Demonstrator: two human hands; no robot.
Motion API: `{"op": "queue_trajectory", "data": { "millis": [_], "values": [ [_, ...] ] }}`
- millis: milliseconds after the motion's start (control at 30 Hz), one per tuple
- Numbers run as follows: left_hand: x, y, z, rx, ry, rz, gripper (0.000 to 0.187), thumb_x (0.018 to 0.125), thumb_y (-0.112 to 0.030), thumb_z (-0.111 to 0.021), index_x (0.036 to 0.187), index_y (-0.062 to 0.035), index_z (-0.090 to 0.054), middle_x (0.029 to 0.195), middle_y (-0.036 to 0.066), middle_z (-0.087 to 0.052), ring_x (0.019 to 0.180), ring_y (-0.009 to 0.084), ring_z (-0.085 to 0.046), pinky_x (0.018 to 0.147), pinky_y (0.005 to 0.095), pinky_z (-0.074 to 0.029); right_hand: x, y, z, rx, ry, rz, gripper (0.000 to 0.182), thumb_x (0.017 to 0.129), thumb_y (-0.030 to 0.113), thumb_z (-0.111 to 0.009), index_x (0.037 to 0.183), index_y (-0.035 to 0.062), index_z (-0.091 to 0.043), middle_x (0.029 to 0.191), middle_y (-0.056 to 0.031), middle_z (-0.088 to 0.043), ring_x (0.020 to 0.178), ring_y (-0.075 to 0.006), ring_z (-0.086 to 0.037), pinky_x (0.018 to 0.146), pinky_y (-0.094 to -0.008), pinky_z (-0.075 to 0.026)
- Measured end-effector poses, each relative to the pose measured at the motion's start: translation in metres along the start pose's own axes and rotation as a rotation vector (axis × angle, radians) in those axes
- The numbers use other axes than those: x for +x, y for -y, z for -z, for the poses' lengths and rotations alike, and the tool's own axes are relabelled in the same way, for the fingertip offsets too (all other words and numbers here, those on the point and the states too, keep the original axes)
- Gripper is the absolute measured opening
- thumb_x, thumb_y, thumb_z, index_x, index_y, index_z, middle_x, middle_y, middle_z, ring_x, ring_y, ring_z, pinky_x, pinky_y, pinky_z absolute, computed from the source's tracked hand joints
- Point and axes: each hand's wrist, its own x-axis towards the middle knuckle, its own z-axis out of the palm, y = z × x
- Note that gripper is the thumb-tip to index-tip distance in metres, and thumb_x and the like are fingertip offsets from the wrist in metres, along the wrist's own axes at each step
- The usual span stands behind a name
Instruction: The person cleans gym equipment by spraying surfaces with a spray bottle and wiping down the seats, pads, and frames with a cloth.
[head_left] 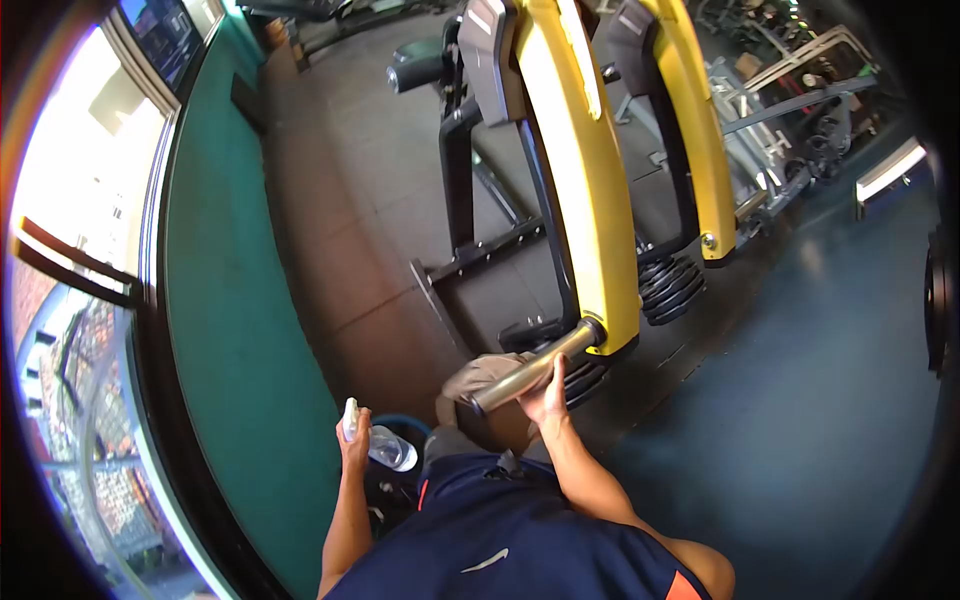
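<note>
My left hand (pixel 354 433) is wrapped round the neck of a spray bottle (pixel 392 449), with its white head above the fingers and its clear body to the right. My right hand (pixel 545 398) is at a metal bar (pixel 530 378) that sticks out from the yellow machine arm (pixel 585 180). A beige cloth (pixel 485 375) lies against the bar's left side, just left of my right hand. The fingers of that hand are partly hidden behind the bar, and its thumb points up along it.
A green wall (pixel 225 330) with windows runs along the left. Black machine frames (pixel 480 255) stand ahead, with a second yellow arm (pixel 697 130) and black weight plates (pixel 670 288) to the right. More gym equipment fills the upper right.
</note>
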Motion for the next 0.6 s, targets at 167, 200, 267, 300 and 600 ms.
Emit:
{"op": "queue_trajectory", "data": {
  "millis": [167, 200, 267, 300, 600],
  "values": [
    [0.055, -0.003, 0.029, 0.120, 0.092, -0.192, 0.024, 0.091, -0.025, -0.069, 0.081, -0.0057, -0.061, 0.067, -0.004, -0.052, 0.062, 0.0059, -0.046, 0.055, 0.0271, -0.039, 0.020, -0.007, -0.016, -0.074, -0.238, 0.246, 0.071, 0.077, 0.056, -0.075, 0.129, 0.0168, -0.046, 0.125, -0.0050, -0.047, 0.116, -0.0241, -0.046, 0.099, -0.0488, -0.043],
    [0.062, -0.002, 0.036, 0.129, 0.090, -0.210, 0.025, 0.091, -0.026, -0.069, 0.079, -0.0059, -0.061, 0.067, -0.004, -0.052, 0.062, 0.0059, -0.046, 0.055, 0.0274, -0.038, 0.017, -0.008, -0.025, -0.055, -0.303, 0.287, 0.068, 0.078, 0.053, -0.074, 0.129, 0.0172, -0.048, 0.123, -0.0041, -0.049, 0.115, -0.0241, -0.048, 0.098, -0.0479, -0.044],
    [0.072, 0.003, 0.042, 0.127, 0.065, -0.232, 0.028, 0.089, -0.026, -0.070, 0.074, -0.0061, -0.058, 0.065, -0.004, -0.050, 0.062, 0.0066, -0.045, 0.054, 0.0286, -0.037, -0.001, -0.001, -0.038, -0.114, -0.155, 0.351, 0.062, 0.081, 0.052, -0.069, 0.127, 0.0135, -0.051, 0.120, -0.0049, -0.054, 0.111, -0.0252, -0.053, 0.098, -0.0462, -0.046],
    [0.073, 0.005, 0.043, 0.110, 0.073, -0.219, 0.027, 0.089, -0.026, -0.070, 0.075, -0.0060, -0.059, 0.065, -0.004, -0.050, 0.061, 0.0068, -0.045, 0.054, 0.0290, -0.038, -0.018, 0.000, -0.042, -0.136, -0.098, 0.365, 0.061, 0.083, 0.052, -0.067, 0.126, 0.0121, -0.051, 0.119, -0.0058, -0.054, 0.110, -0.0257, -0.054, 0.098, -0.0458, -0.046],
    [0.076, 0.020, 0.037, 0.207, 0.181, -0.308, 0.029, 0.087, -0.028, -0.072, 0.078, -0.0027, -0.061, 0.065, 0.002, -0.054, 0.062, 0.0104, -0.048, 0.055, 0.0335, -0.041, -0.170, 0.046, -0.096, 0.054, 0.167, 0.654, 0.076, 0.092, 0.066, -0.043, 0.142, 0.0097, -0.045, 0.139, -0.0131, -0.050, 0.126, -0.0312, -0.052, 0.105, -0.0476, -0.044]
  ]
}}
